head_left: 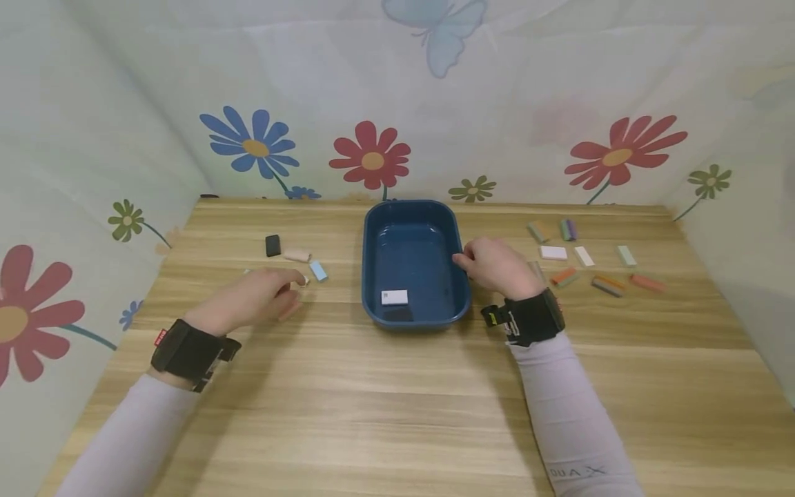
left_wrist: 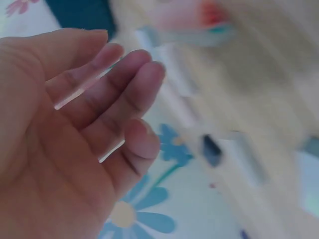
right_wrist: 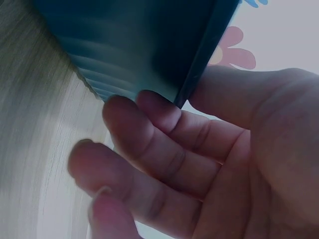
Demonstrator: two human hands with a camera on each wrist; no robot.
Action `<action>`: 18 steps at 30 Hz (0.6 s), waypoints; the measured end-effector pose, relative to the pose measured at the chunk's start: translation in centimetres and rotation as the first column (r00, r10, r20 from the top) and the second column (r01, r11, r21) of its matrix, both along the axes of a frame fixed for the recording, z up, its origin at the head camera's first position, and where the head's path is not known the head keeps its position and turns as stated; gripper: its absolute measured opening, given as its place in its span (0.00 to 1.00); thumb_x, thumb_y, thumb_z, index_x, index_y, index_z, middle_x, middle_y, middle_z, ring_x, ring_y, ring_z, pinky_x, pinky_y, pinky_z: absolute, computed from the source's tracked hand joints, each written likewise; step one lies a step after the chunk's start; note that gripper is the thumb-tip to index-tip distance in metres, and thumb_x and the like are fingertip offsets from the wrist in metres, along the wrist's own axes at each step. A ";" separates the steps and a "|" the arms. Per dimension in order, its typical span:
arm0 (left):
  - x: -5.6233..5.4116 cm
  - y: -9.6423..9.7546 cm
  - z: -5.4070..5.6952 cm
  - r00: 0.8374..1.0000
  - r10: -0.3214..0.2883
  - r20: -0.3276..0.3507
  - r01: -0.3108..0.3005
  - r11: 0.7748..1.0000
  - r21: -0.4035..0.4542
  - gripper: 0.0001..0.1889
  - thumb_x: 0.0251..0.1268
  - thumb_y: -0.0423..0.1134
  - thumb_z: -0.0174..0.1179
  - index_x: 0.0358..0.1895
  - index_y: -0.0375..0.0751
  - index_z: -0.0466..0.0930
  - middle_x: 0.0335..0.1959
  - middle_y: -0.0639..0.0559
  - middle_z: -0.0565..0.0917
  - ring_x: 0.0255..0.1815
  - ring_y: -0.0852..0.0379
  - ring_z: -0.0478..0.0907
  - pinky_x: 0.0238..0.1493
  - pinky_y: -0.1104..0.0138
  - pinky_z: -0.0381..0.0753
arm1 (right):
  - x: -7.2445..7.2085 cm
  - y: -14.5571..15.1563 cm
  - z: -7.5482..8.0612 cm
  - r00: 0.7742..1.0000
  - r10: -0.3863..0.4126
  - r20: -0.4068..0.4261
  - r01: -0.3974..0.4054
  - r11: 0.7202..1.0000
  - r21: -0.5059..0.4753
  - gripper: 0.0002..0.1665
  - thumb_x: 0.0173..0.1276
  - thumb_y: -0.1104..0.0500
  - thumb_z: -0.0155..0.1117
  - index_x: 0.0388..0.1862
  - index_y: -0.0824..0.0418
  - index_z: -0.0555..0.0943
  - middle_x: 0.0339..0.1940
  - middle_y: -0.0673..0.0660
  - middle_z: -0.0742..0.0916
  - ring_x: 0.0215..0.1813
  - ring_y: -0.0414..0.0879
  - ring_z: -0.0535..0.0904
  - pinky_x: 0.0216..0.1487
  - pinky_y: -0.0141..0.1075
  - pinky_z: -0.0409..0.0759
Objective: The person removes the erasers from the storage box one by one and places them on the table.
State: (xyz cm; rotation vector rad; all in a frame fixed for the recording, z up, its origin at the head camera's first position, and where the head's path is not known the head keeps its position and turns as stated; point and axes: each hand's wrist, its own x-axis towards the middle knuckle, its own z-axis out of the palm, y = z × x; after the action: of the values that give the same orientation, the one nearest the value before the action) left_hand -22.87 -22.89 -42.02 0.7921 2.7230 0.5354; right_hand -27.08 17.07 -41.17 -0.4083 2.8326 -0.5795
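Observation:
A deep blue plastic tub (head_left: pixel 366 269) stands on the wooden table, with a white eraser-like block (head_left: pixel 394 297) lying inside at its near end. My right hand (head_left: pixel 499 268) pinches the tub's right rim, thumb over the edge and fingertips (right_wrist: pixel 124 122) against the outer wall. Left of the tub, my left hand (head_left: pixel 254 300) hovers low with loosely bent fingers; its palm (left_wrist: pixel 55 164) shows nothing held. Close by its fingertips are a small pale piece (head_left: pixel 304 281), a light blue block (head_left: pixel 319 270), a beige cylinder (head_left: pixel 297 255) and a black block (head_left: pixel 272 245).
Several small coloured pieces lie right of the tub, among them a white block (head_left: pixel 553 252), a pale green one (head_left: pixel 626 256) and an orange-red one (head_left: pixel 647 283). A flower-printed cloth (head_left: pixel 497 124) walls in the table's back and sides.

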 end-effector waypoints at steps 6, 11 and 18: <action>-0.2 3.8 3.1 0.989 -0.040 -0.142 0.036 0.999 -0.024 0.12 0.71 0.34 0.56 0.54 0.40 0.79 0.35 0.52 0.83 0.29 0.60 0.77 0.39 0.63 0.78 | 0.2 -0.1 0.1 1.000 -0.008 -0.006 0.008 1.000 0.007 0.23 0.76 0.50 0.54 0.20 0.58 0.74 0.15 0.52 0.75 0.19 0.46 0.70 0.24 0.38 0.66; -0.9 9.0 4.5 0.954 -0.193 -0.231 0.174 0.979 -0.102 0.12 0.67 0.35 0.62 0.52 0.41 0.80 0.42 0.50 0.84 0.38 0.56 0.79 0.46 0.62 0.80 | 0.4 -0.1 0.2 1.000 -0.015 0.001 0.015 1.000 0.007 0.23 0.76 0.51 0.53 0.19 0.58 0.74 0.16 0.52 0.76 0.19 0.46 0.71 0.24 0.38 0.67; -2.9 15.6 4.5 0.928 -0.354 -0.113 0.309 0.905 -0.291 0.15 0.68 0.36 0.61 0.56 0.41 0.80 0.42 0.50 0.84 0.40 0.56 0.80 0.45 0.63 0.79 | 0.4 -0.2 0.3 1.000 -0.014 -0.012 0.015 1.000 0.022 0.24 0.76 0.51 0.54 0.17 0.57 0.73 0.14 0.52 0.75 0.18 0.46 0.71 0.23 0.38 0.66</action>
State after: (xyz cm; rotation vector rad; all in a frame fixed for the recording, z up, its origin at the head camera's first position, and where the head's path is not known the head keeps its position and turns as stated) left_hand -25.73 -7.25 -37.56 1.2366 2.6340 0.0241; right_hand -26.68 16.83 -40.86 -0.3885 2.8526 -0.5494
